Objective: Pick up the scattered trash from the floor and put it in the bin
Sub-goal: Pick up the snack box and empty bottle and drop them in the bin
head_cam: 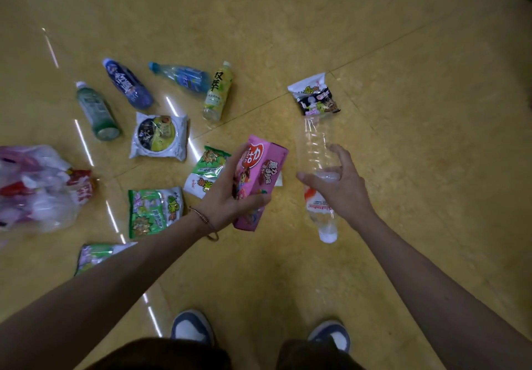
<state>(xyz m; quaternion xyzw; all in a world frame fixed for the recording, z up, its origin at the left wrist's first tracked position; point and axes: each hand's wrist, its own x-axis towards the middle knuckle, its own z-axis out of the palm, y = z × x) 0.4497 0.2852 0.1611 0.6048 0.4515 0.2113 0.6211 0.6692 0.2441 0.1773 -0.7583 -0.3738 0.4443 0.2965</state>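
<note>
My left hand (224, 197) grips a pink snack box (259, 177) above the floor. My right hand (342, 185) curls its thumb and fingers round a clear empty plastic bottle (315, 145), cap end pointing toward me. More trash lies on the yellow floor: a green bottle (96, 110), a dark blue bottle (128, 83), a light blue bottle (181, 76), a yellow tea bottle (217, 90), a white round-print packet (159, 136), green snack packets (154, 211) and a black-and-white wrapper (315, 96). No bin is in view.
A translucent plastic bag (37, 188) stuffed with wrappers lies at the left edge. Another green packet (95, 256) sits partly under my left forearm. My shoes (191, 326) stand at the bottom. Bare floor stretches to the right and far side.
</note>
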